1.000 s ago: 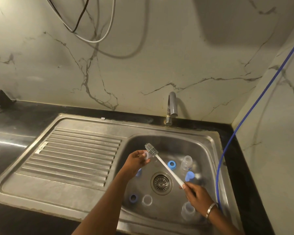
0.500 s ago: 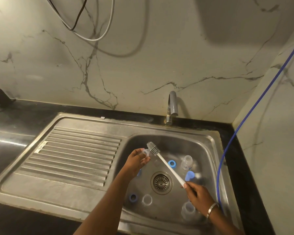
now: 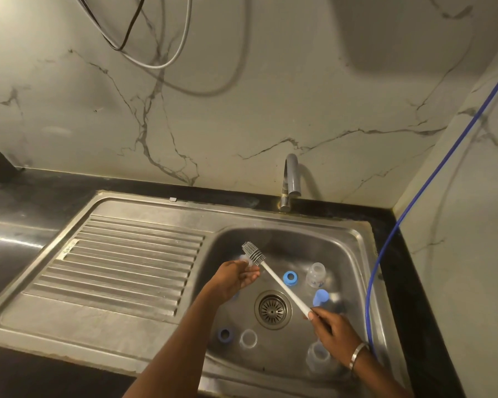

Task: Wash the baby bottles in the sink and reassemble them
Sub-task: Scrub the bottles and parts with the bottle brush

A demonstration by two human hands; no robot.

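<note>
My left hand (image 3: 235, 278) holds a small clear bottle part (image 3: 245, 259) over the steel sink (image 3: 354, 239). My right hand (image 3: 332, 330) grips the white handle of a bottle brush (image 3: 276, 280); its grey bristle head touches the clear part. In the basin lie a blue ring (image 3: 290, 278), a clear bottle (image 3: 316, 274), a blue cap (image 3: 320, 297), another blue ring (image 3: 224, 335), a clear ring (image 3: 248, 338) and a second clear bottle (image 3: 318, 356) partly hidden by my right wrist.
The drain strainer (image 3: 273, 309) sits in the basin's middle. A tap (image 3: 291, 182) stands behind the basin, with no water running. A ribbed drainboard (image 3: 127, 259) lies to the left. A blue hose (image 3: 391, 239) runs down the right wall.
The brush head has slid a little against the clear part in my left hand. Both hands stay over the basin.
</note>
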